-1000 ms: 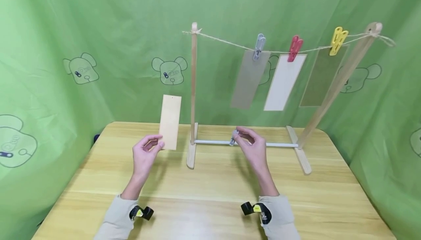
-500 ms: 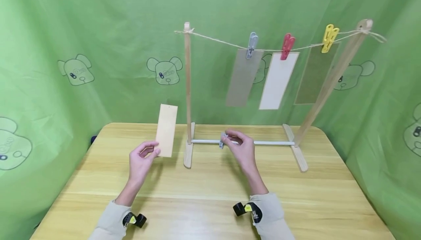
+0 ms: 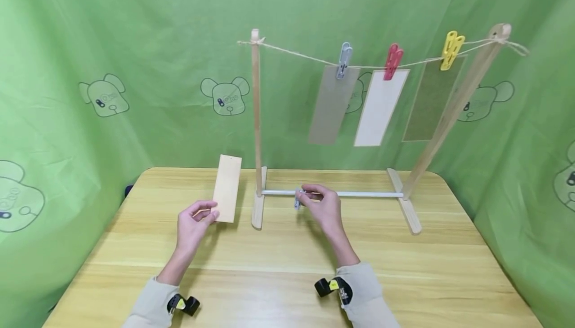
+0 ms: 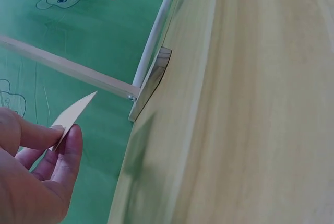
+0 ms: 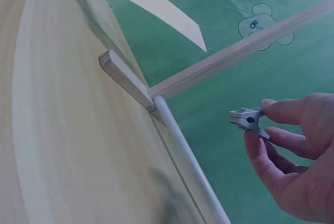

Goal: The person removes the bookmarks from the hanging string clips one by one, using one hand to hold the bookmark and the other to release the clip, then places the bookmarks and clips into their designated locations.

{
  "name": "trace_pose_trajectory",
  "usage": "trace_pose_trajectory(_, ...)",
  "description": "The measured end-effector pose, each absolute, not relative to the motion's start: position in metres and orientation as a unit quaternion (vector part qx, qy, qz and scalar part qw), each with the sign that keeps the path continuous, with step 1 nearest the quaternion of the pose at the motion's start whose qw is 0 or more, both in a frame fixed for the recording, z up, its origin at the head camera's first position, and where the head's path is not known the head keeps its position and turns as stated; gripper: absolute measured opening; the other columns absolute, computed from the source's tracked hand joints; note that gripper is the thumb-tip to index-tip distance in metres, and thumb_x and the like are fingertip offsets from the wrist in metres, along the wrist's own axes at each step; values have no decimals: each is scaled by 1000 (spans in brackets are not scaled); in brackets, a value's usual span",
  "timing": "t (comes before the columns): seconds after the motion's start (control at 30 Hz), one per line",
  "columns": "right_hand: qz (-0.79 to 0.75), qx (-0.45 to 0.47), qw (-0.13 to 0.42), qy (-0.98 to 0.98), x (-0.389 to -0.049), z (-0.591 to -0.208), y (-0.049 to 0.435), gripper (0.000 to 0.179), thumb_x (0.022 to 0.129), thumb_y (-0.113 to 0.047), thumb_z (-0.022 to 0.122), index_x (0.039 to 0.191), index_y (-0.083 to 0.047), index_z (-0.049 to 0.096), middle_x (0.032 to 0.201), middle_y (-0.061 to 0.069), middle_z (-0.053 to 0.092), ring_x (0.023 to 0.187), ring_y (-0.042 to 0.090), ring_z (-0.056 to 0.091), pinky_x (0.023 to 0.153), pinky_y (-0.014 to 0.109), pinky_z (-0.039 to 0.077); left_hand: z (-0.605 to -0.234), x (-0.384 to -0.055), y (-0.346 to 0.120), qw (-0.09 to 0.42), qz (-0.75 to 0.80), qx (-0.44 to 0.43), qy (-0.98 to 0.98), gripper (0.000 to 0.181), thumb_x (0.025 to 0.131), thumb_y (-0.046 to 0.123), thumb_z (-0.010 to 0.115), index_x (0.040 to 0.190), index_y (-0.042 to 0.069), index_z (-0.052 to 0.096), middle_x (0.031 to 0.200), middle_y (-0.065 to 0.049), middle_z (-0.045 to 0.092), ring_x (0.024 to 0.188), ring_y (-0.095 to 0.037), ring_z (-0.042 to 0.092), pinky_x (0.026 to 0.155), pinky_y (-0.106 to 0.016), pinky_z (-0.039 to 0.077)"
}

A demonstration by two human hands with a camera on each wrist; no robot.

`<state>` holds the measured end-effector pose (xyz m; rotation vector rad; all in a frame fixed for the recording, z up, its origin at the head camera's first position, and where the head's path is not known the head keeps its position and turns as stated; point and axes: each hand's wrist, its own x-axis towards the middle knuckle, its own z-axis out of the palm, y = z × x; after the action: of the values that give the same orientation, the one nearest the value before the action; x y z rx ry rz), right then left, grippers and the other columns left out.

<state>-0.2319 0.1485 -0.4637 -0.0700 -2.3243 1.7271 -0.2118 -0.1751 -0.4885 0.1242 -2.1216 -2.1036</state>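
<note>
Three pegs [image 3: 393, 62] hold three cards [image 3: 382, 108]; left hand [image 3: 190, 225] pinches a fourth card [image 3: 227, 188], right hand [image 3: 327, 209] a fourth peg [image 5: 244, 117], both now lower.

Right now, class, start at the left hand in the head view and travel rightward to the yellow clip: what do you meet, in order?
Left hand → pale card → left wooden post → held grey clip → upper grey clip → red clip → yellow clip.

Head view, faced forward and down: table [image 3: 269, 288] and rack [image 3: 257, 118] seen from above. Wrist views, tilted: left hand [image 4: 44, 174] and right hand [image 5: 310, 177] shown close; rack's left foot [image 4: 152, 84] shared.
</note>
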Motion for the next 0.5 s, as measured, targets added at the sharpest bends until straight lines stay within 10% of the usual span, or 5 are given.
trace_pose_trajectory(0.5, 575, -13, 83, -814, -235, -479, 134, 27, 84, -10, 84, 108, 0, 76, 96, 14, 75, 87, 24, 72, 73, 27, 64, -499, -210, -177, 19, -709, 68, -702, 32, 89, -13, 69, 120, -12, 64, 119, -26, 63, 81, -13, 71, 82, -31, 64)
